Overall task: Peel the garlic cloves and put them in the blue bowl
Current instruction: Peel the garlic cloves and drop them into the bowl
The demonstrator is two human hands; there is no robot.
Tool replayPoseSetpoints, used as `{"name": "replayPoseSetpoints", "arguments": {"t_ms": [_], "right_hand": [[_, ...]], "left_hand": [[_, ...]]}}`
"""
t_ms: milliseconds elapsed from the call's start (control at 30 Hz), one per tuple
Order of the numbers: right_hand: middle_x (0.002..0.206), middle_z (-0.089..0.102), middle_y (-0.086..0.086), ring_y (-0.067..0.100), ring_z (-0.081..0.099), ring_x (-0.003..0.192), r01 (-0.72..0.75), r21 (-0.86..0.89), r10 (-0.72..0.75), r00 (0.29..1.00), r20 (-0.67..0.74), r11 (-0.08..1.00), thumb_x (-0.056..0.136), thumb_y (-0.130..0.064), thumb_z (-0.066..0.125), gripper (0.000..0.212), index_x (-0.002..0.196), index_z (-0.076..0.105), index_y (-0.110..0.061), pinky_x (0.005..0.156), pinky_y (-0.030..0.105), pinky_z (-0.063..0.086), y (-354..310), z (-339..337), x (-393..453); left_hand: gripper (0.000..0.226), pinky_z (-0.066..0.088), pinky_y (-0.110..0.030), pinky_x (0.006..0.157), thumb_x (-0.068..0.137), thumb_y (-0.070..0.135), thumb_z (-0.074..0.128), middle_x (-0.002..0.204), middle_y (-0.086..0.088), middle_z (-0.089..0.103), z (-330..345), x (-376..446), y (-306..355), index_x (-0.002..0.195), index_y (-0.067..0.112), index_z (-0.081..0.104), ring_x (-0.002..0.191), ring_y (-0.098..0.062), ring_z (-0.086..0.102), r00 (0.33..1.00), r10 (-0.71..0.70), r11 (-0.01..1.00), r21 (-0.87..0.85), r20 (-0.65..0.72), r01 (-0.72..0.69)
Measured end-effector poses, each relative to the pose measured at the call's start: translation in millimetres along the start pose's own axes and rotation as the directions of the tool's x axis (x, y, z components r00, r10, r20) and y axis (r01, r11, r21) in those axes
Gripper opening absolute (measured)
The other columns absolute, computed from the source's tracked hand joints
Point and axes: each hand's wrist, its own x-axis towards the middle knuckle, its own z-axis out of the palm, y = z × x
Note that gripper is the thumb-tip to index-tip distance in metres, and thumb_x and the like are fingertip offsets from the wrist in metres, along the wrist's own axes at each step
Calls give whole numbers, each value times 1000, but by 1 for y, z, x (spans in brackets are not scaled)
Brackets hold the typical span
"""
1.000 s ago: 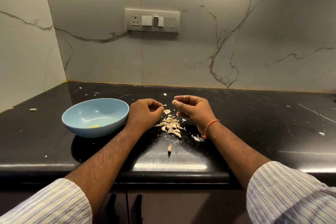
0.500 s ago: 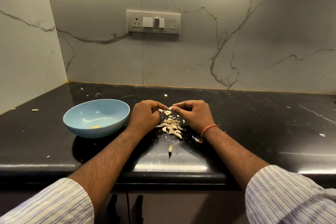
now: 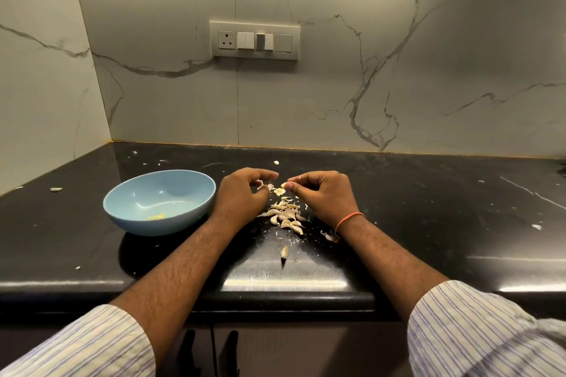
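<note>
Countertop (image 3: 428,211) black polished stone, glossy, flecked with papery skin bits. Backsplash wall (image 3: 337,95) pale marble-look, smooth, grey-veined. Blue bowl (image 3: 159,203) smooth, glossy glaze. Garlic cloves (image 3: 286,214) dry, papery skins. Sleeves (image 3: 477,333) striped woven cloth, matt.

One wide-angle view only, taken from the person's head, facing forward and down across the glossy black stone desk (image 3: 428,208) toward the white veined marble wall (image 3: 337,86) behind it. It sits close (both forearms enter from the bottom edge), and the wall's lines bow outward near the frame's edges.
</note>
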Motion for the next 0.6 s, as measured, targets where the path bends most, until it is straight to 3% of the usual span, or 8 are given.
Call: {"name": "replayPoseSetpoints", "arguments": {"t_ms": [167,300,600], "right_hand": [[89,81,-10,-4,75,82,40,-7,-40,999,-21,999,85,-28,88,16,98,85,-21,76,16,60,-1,-1,0],[88,81,-11,-4,75,82,45,37,-44,999,-15,998,84,-27,89,16,98,86,-21,76,16,60,0,-2,0],[88,82,-8,1,77,84,-25,216,22,1000,18,976,83,-22,89,17,99,86,-18,76,13,56,-1,-4,0]], "left_hand": [[20,60,-16,76,92,38,80,85,16,79,-2,-5,8,107,26,83,80,5,74,995,68,994,-95,68,-62],[16,52,-8,66,92,34,79,78,15,78,-4,-3,8,105,25,83,73,5,73,994,50,987,-154,92,-35],[11,58,-21,81,92,26,79,89,10,82,-7,-1,8,99,34,81,89,-6,77,986,-34,931,-354,165,91]]}}
